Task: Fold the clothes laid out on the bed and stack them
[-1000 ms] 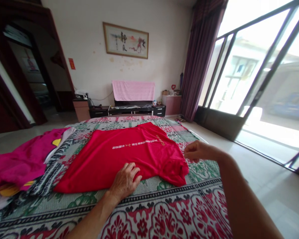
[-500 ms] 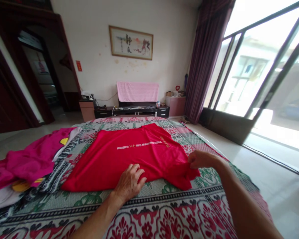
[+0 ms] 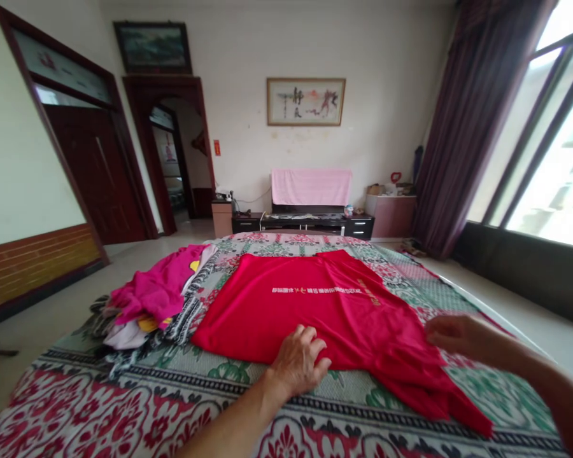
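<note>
A red T-shirt (image 3: 286,318) lies spread on a patterned bedspread (image 3: 124,407), its printed lettering upside down to me. My left hand (image 3: 300,362) rests on the shirt's near edge, fingers apart and palm down. At the shirt's right edge is my right hand (image 3: 451,337), its fingers curled together against the red cloth. What its fingertips pinch is mostly hidden. The near sleeve (image 3: 463,404) stretches out toward the lower right, below that hand.
A pile of clothes with a magenta garment (image 3: 157,286) lies on the left of the bed. Beyond the bed stand a low TV cabinet (image 3: 360,227) and a pink cloth (image 3: 311,187) over a screen. A purple curtain (image 3: 472,127) hangs at the right.
The view has turned left. The near sleeve, bunched by my right hand before, now extends toward the lower right. My left hand stays on the shirt's near edge.
</note>
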Available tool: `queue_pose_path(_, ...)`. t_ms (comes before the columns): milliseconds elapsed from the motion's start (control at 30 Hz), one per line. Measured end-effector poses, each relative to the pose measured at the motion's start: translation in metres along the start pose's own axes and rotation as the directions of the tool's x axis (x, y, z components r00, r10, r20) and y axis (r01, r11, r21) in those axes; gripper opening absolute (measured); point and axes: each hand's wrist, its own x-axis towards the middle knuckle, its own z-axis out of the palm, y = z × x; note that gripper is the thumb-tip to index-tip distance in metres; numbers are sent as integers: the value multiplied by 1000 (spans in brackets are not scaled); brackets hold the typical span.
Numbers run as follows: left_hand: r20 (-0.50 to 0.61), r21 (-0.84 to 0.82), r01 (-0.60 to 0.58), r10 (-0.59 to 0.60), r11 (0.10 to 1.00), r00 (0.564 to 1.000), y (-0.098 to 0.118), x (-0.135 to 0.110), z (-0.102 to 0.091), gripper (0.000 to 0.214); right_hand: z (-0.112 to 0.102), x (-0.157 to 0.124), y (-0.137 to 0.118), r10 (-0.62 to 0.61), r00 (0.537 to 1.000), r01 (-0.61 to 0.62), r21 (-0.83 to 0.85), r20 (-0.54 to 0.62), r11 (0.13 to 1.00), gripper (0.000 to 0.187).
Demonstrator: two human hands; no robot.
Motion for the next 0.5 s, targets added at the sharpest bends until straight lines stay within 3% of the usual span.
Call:
queue_pose_path(67, 2, -29, 11, -11, 1000, 1000, -7, 4, -7, 17, 20, 10, -20, -88, 995, 89, -31, 42, 996, 22)
queue_pose_path(167, -102, 21, 186, -183, 982, 978, -41, 8, -30, 21, 52, 20, -54, -197, 978, 192, -65, -74, 979, 20)
queue_pose_path(233, -219, 121, 389, -358, 913, 908, -76, 3, -50, 26, 71, 24, -72, -271, 955, 264, -69, -120, 962, 23)
queue_pose_path(300, -291, 231, 573, -507, 786, 812, -112, -9, -67, 29, 85, 26, -80, -299, 944, 292, -69, -137, 954, 24)
queue_pose_path(400, -291, 338, 720, -661, 605, 692, -151, -33, -81, 32, 100, 29, -78, -295, 946, 289, -65, -131, 955, 23)
queue_pose_path(500, -253, 345, 794, -764, 501, 593, -166, -49, -83, 35, 108, 33, -71, -258, 951, 250, -67, -168, 966, 22)
